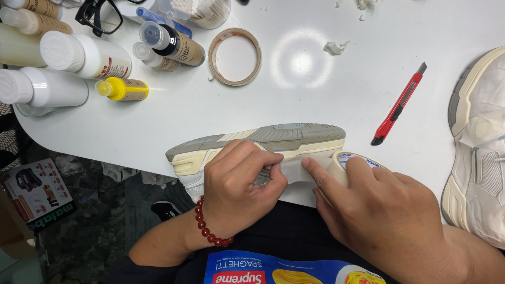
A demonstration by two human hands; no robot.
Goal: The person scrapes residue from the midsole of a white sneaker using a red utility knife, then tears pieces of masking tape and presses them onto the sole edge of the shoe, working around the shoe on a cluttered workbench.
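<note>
1. At the near edge of the white tabletop, a sneaker lies on its side, sole outward, half over the edge.
2. The right hand is clamped on a roll of masking tape, forefinger pressing the free strip flat; best kept taut and level with the sole line.
3. The left hand pinches the strip's end against the midsole; rubbing it down firmly should prevent wrinkles.
</note>
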